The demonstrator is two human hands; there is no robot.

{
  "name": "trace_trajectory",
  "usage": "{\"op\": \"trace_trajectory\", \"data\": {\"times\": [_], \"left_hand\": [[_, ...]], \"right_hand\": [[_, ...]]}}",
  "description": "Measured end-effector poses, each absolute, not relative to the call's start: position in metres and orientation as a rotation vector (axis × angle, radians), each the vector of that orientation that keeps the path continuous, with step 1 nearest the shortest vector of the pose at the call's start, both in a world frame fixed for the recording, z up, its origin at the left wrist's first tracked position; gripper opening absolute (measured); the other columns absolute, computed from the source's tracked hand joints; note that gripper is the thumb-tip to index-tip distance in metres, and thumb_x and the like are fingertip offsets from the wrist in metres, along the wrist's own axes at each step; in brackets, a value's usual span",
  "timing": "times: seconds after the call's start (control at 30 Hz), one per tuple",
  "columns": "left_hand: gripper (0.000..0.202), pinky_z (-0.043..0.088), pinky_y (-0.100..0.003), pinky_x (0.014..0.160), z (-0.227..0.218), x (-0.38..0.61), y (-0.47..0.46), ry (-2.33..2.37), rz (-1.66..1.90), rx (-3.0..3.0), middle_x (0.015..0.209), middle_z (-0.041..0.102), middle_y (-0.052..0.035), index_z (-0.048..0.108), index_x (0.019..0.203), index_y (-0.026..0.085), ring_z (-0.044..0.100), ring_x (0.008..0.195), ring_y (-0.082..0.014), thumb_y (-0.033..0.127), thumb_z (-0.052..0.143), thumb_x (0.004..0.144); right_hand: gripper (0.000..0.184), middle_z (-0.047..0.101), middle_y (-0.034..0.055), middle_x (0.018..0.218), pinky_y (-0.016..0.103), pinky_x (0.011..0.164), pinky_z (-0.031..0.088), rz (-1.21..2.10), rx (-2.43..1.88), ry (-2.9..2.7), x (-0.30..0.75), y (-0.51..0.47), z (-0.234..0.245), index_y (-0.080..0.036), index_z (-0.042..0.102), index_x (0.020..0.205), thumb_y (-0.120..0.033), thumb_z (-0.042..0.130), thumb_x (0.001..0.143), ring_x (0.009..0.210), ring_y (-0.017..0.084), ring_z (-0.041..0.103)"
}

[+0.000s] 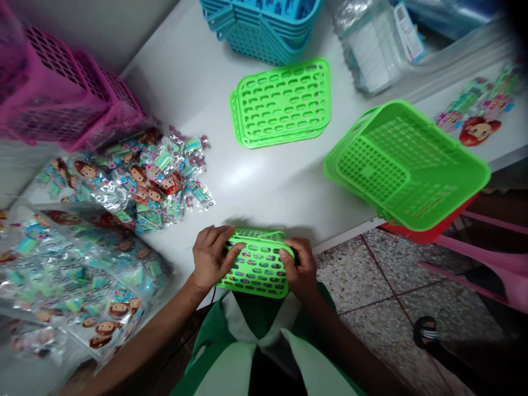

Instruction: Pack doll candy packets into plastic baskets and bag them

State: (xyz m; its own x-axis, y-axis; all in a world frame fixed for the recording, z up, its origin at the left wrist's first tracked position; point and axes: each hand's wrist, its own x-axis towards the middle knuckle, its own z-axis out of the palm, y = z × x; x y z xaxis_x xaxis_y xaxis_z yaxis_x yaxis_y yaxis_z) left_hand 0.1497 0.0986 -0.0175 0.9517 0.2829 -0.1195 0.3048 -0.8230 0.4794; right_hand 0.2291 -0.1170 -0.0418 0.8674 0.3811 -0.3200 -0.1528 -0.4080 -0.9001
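At the table's near edge, a small green plastic basket (258,235) is held between both hands, a slotted green lid (259,270) over its opening. Bits of colourful packets show through the slots. My left hand (214,256) grips the left side, thumb on the lid's upper left corner and fingers along the far side. Around the right end is my right hand (300,267), its thumb pressing on the lid's upper right corner; its other fingers are partly hidden. Farther back lies a small stack of green slotted lids (284,102).
Small printed packets (157,179) lie piled at left, beside a large clear bag (82,275) of more packets. Pink baskets (70,93) stand behind. Stacked blue baskets (268,33) are at the back. Nested green baskets (416,165) overhang the right edge above a pink chair (487,258).
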Motion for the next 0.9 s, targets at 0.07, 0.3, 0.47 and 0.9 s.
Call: {"op": "trace_trajectory", "data": {"times": [0.07,0.3,0.47,0.9], "left_hand": [[0.044,0.038,-0.048,0.100,-0.016,0.149,0.099,0.386,-0.042,2.628,0.112,0.064,-0.0060,0.054,0.122,0.027,0.058,0.103,-0.0241,0.033,0.064,0.079],[0.036,0.029,-0.052,0.106,-0.014,0.144,0.101,0.272,0.048,2.629,0.114,0.064,-0.0039,0.056,0.115,0.028,0.054,0.113,-0.0247,0.029,0.062,0.080],[0.029,0.031,-0.050,0.103,-0.012,0.140,0.101,0.255,0.111,2.627,0.103,0.065,-0.0042,0.057,0.109,0.026,0.057,0.106,-0.0238,0.030,0.060,0.081],[0.029,0.036,-0.042,0.083,-0.014,0.138,0.100,0.222,0.127,2.684,0.095,0.066,-0.0058,0.057,0.109,0.023,0.056,0.090,-0.0225,0.031,0.060,0.081]], "right_hand": [[0.023,0.054,0.0055,0.101,0.040,0.084,0.049,0.554,-1.952,-0.245,0.230,-0.119,-0.040,-0.027,0.059,0.108,-0.024,0.055,0.086,0.094,0.021,0.056],[0.029,0.052,0.0068,0.107,0.045,0.085,0.049,0.401,-2.060,-0.453,0.233,-0.128,-0.032,-0.030,0.064,0.108,-0.022,0.062,0.080,0.099,0.024,0.054],[0.037,0.057,0.0072,0.104,0.047,0.083,0.047,0.488,-1.993,-0.635,0.246,-0.133,-0.019,-0.029,0.058,0.118,-0.029,0.056,0.081,0.096,0.026,0.054],[0.043,0.061,0.0077,0.090,0.039,0.071,0.043,0.764,-2.123,-1.076,0.279,-0.113,-0.004,-0.028,0.056,0.126,-0.043,0.056,0.086,0.081,0.024,0.054]]}}
